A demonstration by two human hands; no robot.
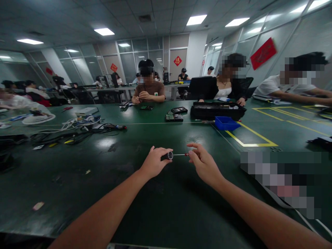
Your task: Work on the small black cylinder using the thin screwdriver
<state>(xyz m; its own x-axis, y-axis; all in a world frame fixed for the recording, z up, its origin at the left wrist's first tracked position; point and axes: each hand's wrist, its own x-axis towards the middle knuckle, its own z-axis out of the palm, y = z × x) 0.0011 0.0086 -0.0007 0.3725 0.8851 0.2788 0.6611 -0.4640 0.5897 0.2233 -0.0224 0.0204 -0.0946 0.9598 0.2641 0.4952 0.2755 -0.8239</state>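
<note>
My left hand (156,162) is closed around a short black cylinder with a silver-ringed end, which looks like a flashlight (169,155). Its round face is turned toward me and to the right. In my right hand (203,162), thumb and fingers pinch the red handle of a thin screwdriver (180,154). The metal shaft points left and its tip reaches the flashlight's ringed end; whether it sits in a screw is too small to tell. Both hands are held above the green tabletop (166,207), near the middle of the view.
Ahead lie circuit boards with drives (175,117), a long black casing (218,110) and a blue bin (227,123). Tangled cables (70,133) spread on the left. A blurred-out item (285,183) lies near my right forearm. Several people sit across the table.
</note>
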